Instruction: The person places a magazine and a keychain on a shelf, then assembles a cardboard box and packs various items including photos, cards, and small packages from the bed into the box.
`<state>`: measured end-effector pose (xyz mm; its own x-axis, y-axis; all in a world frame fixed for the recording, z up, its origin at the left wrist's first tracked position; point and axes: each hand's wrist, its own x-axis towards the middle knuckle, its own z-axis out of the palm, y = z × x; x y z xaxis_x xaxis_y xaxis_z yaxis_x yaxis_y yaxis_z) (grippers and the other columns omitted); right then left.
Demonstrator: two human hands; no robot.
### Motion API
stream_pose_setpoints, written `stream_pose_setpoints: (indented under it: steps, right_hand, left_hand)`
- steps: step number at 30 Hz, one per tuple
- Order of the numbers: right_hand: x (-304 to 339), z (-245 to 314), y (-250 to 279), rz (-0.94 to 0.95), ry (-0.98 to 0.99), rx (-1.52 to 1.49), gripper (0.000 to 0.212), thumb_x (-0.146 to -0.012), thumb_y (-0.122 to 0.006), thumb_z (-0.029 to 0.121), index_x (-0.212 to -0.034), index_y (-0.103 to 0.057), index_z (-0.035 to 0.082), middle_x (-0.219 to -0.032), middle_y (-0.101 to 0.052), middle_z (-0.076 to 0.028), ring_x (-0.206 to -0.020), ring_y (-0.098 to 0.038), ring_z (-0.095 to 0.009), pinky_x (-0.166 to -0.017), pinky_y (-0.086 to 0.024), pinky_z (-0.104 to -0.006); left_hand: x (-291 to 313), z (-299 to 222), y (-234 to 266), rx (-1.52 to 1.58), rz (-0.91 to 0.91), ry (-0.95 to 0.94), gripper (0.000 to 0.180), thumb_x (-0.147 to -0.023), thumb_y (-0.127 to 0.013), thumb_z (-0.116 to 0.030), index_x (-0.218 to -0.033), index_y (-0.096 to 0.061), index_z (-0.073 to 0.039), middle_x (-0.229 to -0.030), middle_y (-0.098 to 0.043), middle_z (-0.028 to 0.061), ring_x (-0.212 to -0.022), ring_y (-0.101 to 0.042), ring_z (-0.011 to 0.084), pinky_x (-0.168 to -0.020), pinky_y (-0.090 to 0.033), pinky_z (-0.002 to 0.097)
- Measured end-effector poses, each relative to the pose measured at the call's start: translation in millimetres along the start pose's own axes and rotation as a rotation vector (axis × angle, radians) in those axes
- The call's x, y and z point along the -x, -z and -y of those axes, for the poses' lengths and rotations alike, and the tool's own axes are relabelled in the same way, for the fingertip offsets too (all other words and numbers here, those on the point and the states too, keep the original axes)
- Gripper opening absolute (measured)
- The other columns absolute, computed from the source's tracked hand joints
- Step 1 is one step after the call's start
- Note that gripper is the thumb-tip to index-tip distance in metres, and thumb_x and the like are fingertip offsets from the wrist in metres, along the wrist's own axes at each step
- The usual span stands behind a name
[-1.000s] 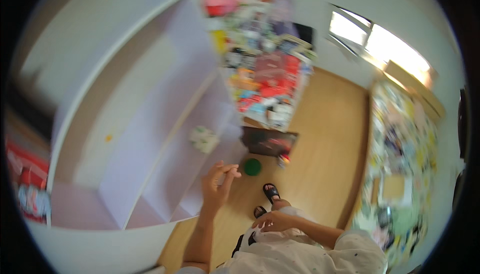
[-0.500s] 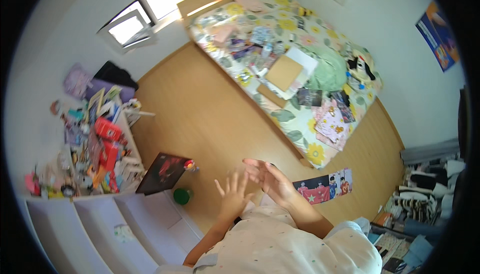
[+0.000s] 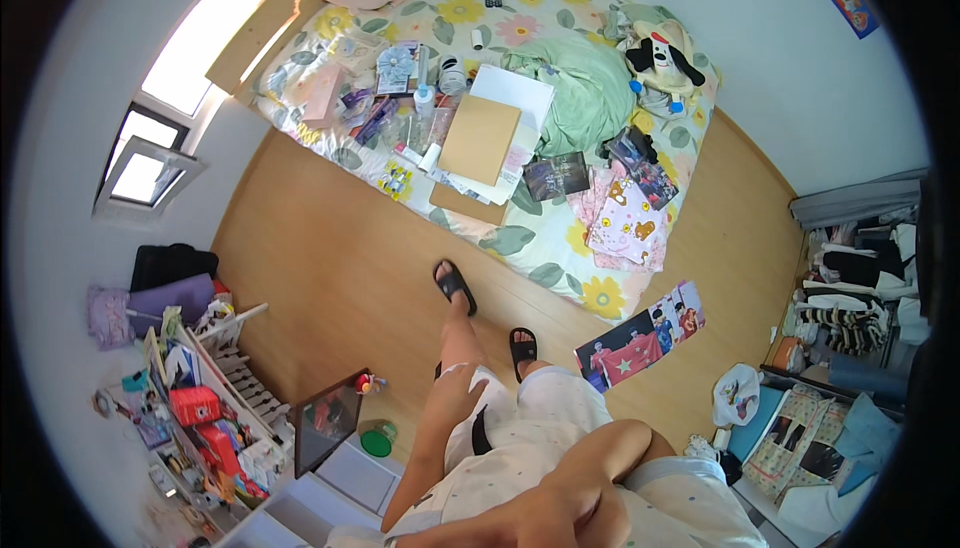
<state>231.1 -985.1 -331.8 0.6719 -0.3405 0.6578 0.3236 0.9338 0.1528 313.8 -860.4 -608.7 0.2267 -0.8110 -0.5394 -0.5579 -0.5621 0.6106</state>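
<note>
Down on the thigh, the left hand (image 3: 455,393) lies with fingers (image 3: 450,376) loosely together, flat on soft white dotted cotton shorts (image 3: 560,398): light, floppy stuff, best pinched at a fold. The right hand (image 3: 540,523) rests against the white dotted shirt (image 3: 490,483), and I can't tell how its fingers sit.

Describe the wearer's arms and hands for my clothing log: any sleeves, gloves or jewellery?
Both forearms are bare, and the left hand and right hand wear no gloves. No watch or bracelet shows. A pale short sleeve with tiny dots ends above the right elbow. Rings are too small to tell.
</note>
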Motion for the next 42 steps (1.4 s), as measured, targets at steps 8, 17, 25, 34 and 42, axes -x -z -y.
stream_pose_setpoints:
  steps: [8, 17, 25, 34, 42]
  right_hand:
    - [-108.0, 58.5, 128.6, -0.014, 0.120, -0.115, 0.018, -0.098, -0.051, 0.005, -0.106, -0.066, 0.009, -0.113, -0.040, -0.014, -0.087, -0.042, -0.020, -0.077, -0.037, -0.0314]
    - [-114.9, 206.4, 291.3, -0.663, 0.279, 0.739, 0.009, -0.093, -0.062, 0.010, -0.101, -0.061, 0.008, -0.101, -0.053, -0.007, -0.086, -0.053, -0.018, -0.074, -0.046, -0.0307]
    - [162.8, 375.3, 677.6, -2.249, -0.217, 2.023, 0.063, -0.073, -0.081, 0.029, -0.120, -0.050, -0.001, -0.100, -0.064, -0.012, -0.090, -0.062, -0.025, -0.077, -0.051, -0.0374]
    - [191.7, 429.2, 733.1, -1.901, -0.073, 1.362, 0.052, -0.075, -0.084, 0.021, -0.114, -0.057, 0.000, -0.104, -0.067, -0.010, -0.092, -0.063, -0.016, -0.079, -0.051, -0.0309]
    - [132.1, 426.2, 615.6, -1.731, -0.093, 1.807, 0.027, -0.083, -0.076, 0.015, -0.085, -0.051, 0.003, -0.071, -0.061, -0.004, -0.061, -0.054, -0.007, -0.054, -0.042, -0.0274]
  left_hand:
    - [-128.3, 40.1, 103.0, -0.156, 0.072, -0.191, 0.043, -0.088, -0.064, -0.027, -0.123, -0.059, -0.003, -0.108, -0.066, 0.0220, -0.097, -0.063, 0.0406, -0.084, -0.049, 0.0500]
    - [-244.3, 75.5, 188.6, -0.149, -0.009, -0.020, 0.045, -0.087, -0.065, -0.020, -0.126, -0.056, 0.000, -0.115, -0.061, 0.0248, -0.104, -0.057, 0.0426, -0.087, -0.047, 0.0498]
    - [-252.7, 101.5, 133.5, -0.070, 0.273, 0.181, 0.043, -0.088, -0.066, -0.021, -0.125, -0.056, -0.001, -0.114, -0.064, 0.0227, -0.102, -0.061, 0.0406, -0.088, -0.049, 0.0474]
    - [-260.4, 109.7, 120.7, 0.139, 0.178, 0.342, 0.040, -0.089, -0.066, -0.017, -0.125, -0.057, -0.003, -0.112, -0.066, 0.0198, -0.102, -0.062, 0.0381, -0.088, -0.049, 0.0446]
    - [-310.1, 100.4, 136.1, 0.319, 0.175, 0.306, 0.038, -0.092, -0.064, -0.016, -0.126, -0.055, 0.000, -0.114, -0.066, 0.0208, -0.108, -0.061, 0.0373, -0.090, -0.050, 0.0409]
